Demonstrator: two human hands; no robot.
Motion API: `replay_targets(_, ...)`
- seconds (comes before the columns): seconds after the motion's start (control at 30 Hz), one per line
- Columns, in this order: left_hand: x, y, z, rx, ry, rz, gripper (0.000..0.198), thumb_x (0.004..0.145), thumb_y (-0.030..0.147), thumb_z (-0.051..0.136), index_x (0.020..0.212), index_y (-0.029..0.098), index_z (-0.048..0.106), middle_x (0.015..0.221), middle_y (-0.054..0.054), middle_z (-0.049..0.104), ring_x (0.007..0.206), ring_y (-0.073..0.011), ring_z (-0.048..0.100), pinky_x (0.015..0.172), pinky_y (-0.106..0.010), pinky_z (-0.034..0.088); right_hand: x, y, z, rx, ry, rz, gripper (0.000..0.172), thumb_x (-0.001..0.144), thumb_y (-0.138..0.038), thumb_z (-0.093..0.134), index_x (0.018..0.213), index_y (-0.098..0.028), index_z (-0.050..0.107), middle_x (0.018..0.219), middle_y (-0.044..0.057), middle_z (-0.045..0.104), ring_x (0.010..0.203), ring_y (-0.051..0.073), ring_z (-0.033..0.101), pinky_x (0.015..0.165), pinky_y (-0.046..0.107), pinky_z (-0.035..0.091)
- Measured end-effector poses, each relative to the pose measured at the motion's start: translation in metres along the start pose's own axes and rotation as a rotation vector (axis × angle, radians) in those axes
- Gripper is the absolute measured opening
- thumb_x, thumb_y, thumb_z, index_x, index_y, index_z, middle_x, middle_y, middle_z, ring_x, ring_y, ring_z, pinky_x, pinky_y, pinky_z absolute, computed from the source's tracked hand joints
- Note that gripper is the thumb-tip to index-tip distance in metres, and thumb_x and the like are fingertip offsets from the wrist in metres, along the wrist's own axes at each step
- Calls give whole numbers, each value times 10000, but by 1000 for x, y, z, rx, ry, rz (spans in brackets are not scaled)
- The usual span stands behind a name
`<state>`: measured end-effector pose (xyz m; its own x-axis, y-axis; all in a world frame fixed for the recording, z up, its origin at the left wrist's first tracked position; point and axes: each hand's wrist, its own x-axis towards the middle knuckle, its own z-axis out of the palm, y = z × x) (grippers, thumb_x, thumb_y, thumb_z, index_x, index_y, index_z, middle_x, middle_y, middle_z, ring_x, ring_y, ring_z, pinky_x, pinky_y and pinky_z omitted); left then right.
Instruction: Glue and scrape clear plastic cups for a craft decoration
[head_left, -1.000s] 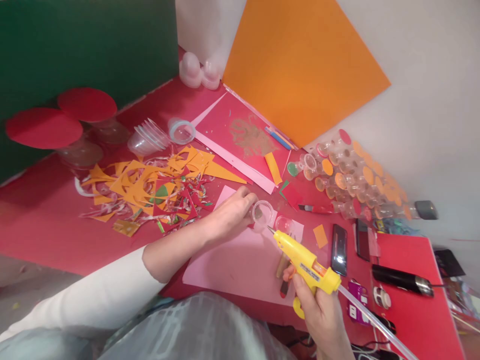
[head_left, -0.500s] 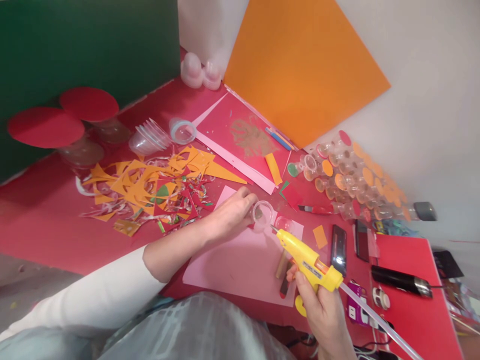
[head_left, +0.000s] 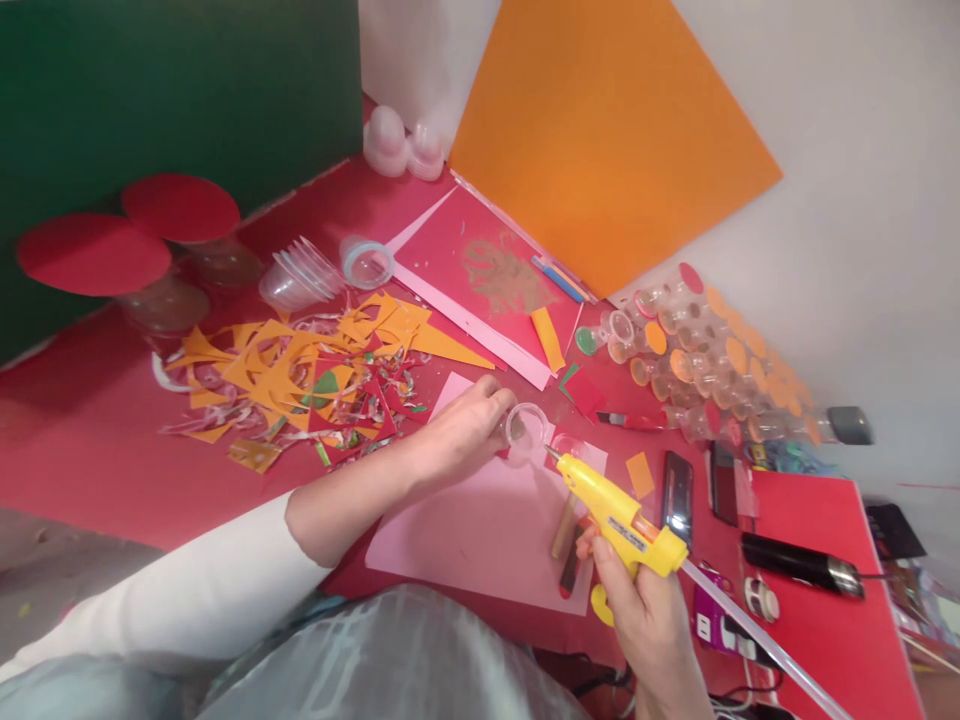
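My left hand [head_left: 461, 432] is closed round a small clear plastic cup [head_left: 525, 430], holding it tilted over a pink paper sheet [head_left: 480, 530]. My right hand [head_left: 649, 620] grips a yellow hot glue gun [head_left: 619, 515] by its handle. The gun's nozzle points up-left and sits right beside the cup's rim. A clear glue stick sticks out of the gun's back toward the lower right. A second small clear cup [head_left: 568, 446] rests on the pink sheet just behind the nozzle.
Orange and red paper scraps [head_left: 300, 375] lie heaped at left, beside stacked clear cups [head_left: 300, 280] and red-lidded containers [head_left: 94, 255]. Many small capped cups [head_left: 705, 360] lie at right. A phone [head_left: 677, 498], a red cutter [head_left: 634, 420] and a black tool [head_left: 802, 563] lie near my right hand.
The glue gun has shifted slightly right and back toward the cup, its nozzle now close to the rim. My left hand has kept the cup almost still.
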<state>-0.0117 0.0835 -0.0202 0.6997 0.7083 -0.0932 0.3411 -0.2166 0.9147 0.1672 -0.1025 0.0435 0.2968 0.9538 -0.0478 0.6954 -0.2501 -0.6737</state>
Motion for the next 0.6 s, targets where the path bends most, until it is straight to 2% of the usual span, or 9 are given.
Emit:
replay_targets(0.13,0,0,0,-8,-16,-10,131,791,138,604,897,197,557,967,-30,483,853,-194,573,837,-363,513,3,3,-2,-30,7,-8,322,968,-418,555,816,-184,717,656,60,745,549,182,708,523,241,593)
replay_targets(0.33,-1,0,-1,-9,-10,-6,116,800,143,590,899,196,562,975,-32,488,865,-198,581,842,-363,515,4,7,-3,-44,8,-31,296,965,-390,564,817,-190,724,719,71,764,637,197,737,597,259,614)
replay_targets(0.47,-1,0,-1,-33,-1,-16,138,769,141,612,890,194,572,977,-32,496,851,-197,580,834,-359,513,1,5,-2,-33,4,2,316,958,-433,574,823,-188,720,683,64,749,586,191,714,547,253,598)
replay_targets(0.6,-1,-1,-1,-44,6,-9,147,753,128,630,865,196,563,963,-28,492,837,-195,574,822,-358,514,-7,-1,4,-27,90,56,363,968,-485,546,824,-188,698,688,62,733,605,191,702,574,269,590)
